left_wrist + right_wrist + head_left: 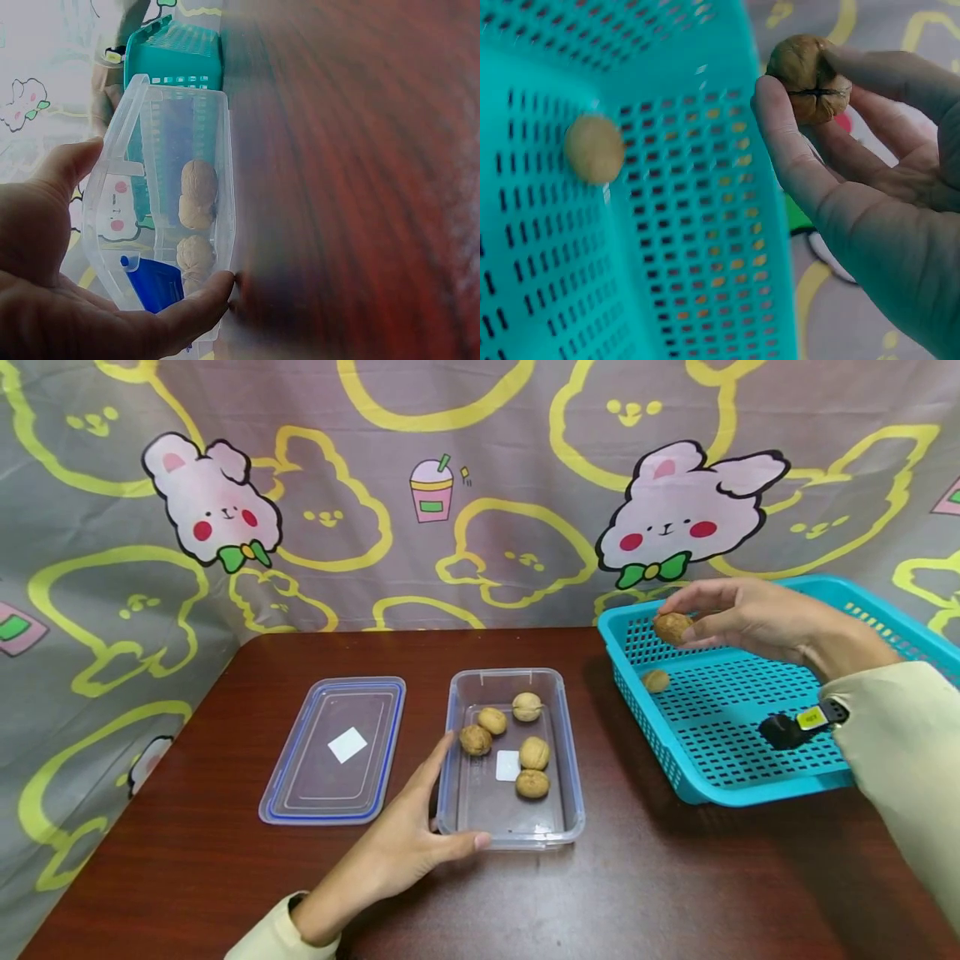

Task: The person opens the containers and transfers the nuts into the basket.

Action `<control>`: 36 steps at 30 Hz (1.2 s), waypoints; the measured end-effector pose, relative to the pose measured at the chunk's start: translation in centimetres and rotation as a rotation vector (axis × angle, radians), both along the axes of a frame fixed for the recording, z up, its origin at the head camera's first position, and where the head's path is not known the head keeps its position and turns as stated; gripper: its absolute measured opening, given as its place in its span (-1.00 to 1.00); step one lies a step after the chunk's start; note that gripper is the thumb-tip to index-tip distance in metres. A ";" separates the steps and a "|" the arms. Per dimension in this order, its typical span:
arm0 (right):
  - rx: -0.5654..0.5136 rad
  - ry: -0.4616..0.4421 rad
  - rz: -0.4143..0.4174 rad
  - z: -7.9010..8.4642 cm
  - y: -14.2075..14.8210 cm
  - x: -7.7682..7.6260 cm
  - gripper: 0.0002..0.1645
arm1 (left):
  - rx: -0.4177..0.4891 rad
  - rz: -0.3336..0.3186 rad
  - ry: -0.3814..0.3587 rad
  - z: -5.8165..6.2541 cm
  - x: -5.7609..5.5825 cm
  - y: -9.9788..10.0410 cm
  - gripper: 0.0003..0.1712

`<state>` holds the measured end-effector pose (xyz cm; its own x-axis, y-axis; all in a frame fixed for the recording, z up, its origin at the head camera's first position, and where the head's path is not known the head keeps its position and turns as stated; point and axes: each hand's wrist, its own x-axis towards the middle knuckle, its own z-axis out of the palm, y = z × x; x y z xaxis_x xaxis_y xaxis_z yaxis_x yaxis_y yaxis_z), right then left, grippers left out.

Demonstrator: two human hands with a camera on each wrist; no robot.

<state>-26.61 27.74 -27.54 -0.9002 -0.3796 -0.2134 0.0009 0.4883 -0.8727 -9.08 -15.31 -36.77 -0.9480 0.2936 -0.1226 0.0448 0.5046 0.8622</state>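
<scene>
My right hand [757, 618] pinches a brown walnut [673, 628] between thumb and fingertips, held up over the left side of the turquoise basket [712, 795]. In the right wrist view, a dark seam runs across that walnut [810, 79]. Another walnut [656, 681] lies inside the basket by its left wall. My left hand [408, 835] holds the near left corner of a clear plastic container [573, 777], thumb at the near rim, fingers along the left side. Several walnuts [534, 753] rest on the container's floor.
A clear lid with a blue seal [330, 806] lies flat on the dark wooden table [202, 785], left of the container. Behind the table hangs a cartoon-printed curtain [480, 552]. The basket's raised wall [772, 225] stands close beside my right hand.
</scene>
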 end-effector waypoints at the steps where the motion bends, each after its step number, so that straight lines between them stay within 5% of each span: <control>1: -0.002 -0.014 0.001 -0.3 0.2 -0.3 -0.64 | -0.001 0.001 0.000 0.0 0.0 0.0 0.43; 8: -0.005 -0.105 0.003 -2.3 1.7 -1.9 -0.74 | 0.015 0.013 -0.003 0.0 0.0 0.1 0.42; 22: 0.174 -0.196 0.026 -5.2 2.9 -3.0 -0.51 | 0.009 0.014 -0.005 0.1 0.0 0.2 0.41; 36: 0.325 -0.105 0.030 -5.9 2.0 -2.6 -0.55 | -0.013 0.001 -0.008 0.1 0.0 0.1 0.43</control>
<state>-29.20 29.79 -33.49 -0.8565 -0.3024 -0.4182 0.0636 0.7423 -0.6671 -9.12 -15.20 -36.70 -0.9473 0.2911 -0.1336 0.0379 0.5160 0.8558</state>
